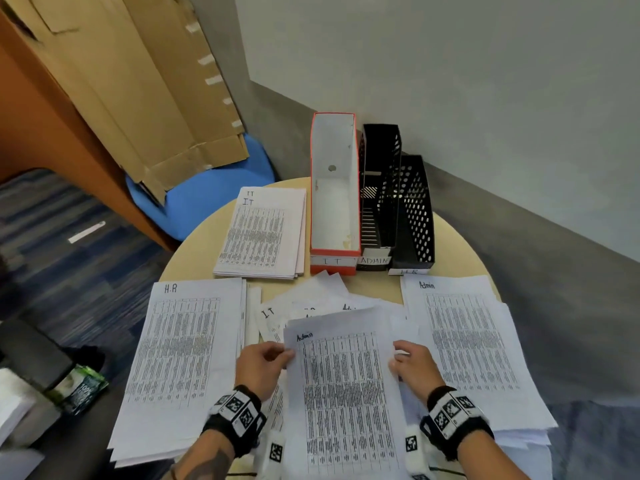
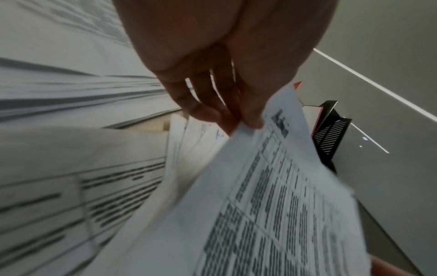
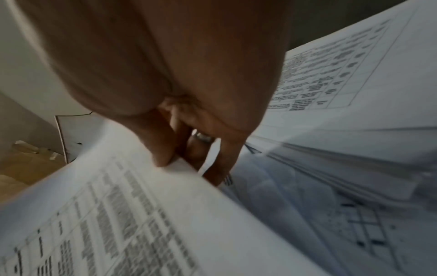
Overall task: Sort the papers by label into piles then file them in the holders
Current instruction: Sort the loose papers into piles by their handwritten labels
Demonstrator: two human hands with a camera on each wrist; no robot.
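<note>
Two hands hold one thin white printed sheet headed "Admin" (image 1: pixel 343 386) by its side edges. The left hand (image 1: pixel 263 367) pinches the sheet's left edge between thumb and fingers (image 2: pixel 252 119); the right hand (image 1: pixel 414 365) has its thumb on top of the right edge and its fingers curled beneath, a grip the right wrist view confirms. The sheet is raised a little above the loose heap of unsorted white papers (image 1: pixel 311 303) in the middle of the round beige table (image 1: pixel 194 251).

To the right lies the Admin pile (image 1: pixel 467 341), to the left the H.R pile (image 1: pixel 180 341), and further back the IT pile (image 1: pixel 263 233). Behind them stand the red-edged white cardboard holder marked IT (image 1: pixel 334 188), the black slotted plastic holder marked ADMIN (image 1: pixel 379 188) and the black perforated holder marked H.R (image 1: pixel 415 216).

Such a sheet is probably very light, limp and apt to sag or crease, so holding it at two opposite edges suits it; its place is likely the pile on the right.
</note>
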